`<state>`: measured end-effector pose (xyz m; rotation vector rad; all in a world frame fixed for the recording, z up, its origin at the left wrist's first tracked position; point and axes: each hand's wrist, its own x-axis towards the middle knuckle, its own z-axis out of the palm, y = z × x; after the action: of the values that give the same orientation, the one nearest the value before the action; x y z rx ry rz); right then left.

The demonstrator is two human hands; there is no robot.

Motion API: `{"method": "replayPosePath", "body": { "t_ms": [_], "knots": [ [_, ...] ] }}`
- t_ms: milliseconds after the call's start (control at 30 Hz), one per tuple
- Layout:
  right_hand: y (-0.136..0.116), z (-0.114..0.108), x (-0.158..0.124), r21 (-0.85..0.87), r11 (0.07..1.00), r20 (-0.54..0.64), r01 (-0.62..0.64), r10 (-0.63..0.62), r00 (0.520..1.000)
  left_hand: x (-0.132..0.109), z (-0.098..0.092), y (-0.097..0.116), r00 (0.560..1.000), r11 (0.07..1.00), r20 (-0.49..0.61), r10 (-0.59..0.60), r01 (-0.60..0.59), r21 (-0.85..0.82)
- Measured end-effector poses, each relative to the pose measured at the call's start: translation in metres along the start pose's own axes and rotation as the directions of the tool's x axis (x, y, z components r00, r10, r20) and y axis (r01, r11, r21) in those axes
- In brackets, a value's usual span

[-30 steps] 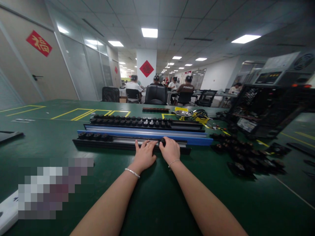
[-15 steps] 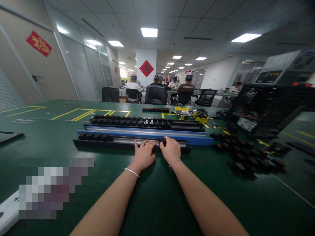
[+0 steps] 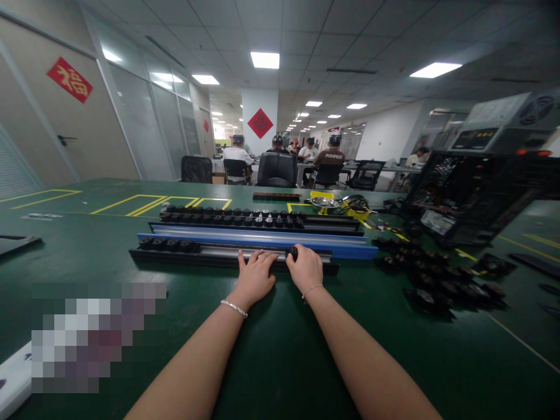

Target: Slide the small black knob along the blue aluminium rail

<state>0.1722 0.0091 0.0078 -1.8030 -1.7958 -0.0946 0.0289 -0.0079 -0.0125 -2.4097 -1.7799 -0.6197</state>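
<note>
Held both forearms (image 3: 199, 350) stretched forward over the green table (image 3: 271, 361), angled inward toward the near black rail (image 3: 166, 258). Rested the left hand (image 3: 256, 277) palm down at the rail's near edge, with fingers fanned wide across the channel (image 3: 219, 249) and thumb low toward the right. Held the right hand (image 3: 307, 269) curled just beside, pinching a small black part (image 3: 292, 252) between thumb and fingers at the channel, right of the left fingertips.
</note>
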Motion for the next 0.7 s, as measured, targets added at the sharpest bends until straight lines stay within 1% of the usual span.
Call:
{"method": "replayPosePath", "body": {
  "t_ms": [533, 633, 700],
  "knots": [
    [0.006, 0.001, 0.001, 0.005, 0.998, -0.004, -0.066, 0.066, 0.998, 0.000, 0.001, -0.002, 1.000, 1.000, -0.009, 0.004, -0.004, 0.011],
    [0.009, 0.000, 0.001, 0.010, 0.997, -0.006, -0.080, 0.080, 0.997, 0.000, 0.002, -0.003, 1.000, 1.000, -0.026, -0.015, 0.016, 0.011],
    [0.010, 0.000, 0.001, 0.015, 0.996, -0.012, -0.083, 0.083, 0.996, 0.001, 0.002, -0.004, 0.998, 0.998, -0.034, -0.053, 0.054, 0.030]
  ]
}}
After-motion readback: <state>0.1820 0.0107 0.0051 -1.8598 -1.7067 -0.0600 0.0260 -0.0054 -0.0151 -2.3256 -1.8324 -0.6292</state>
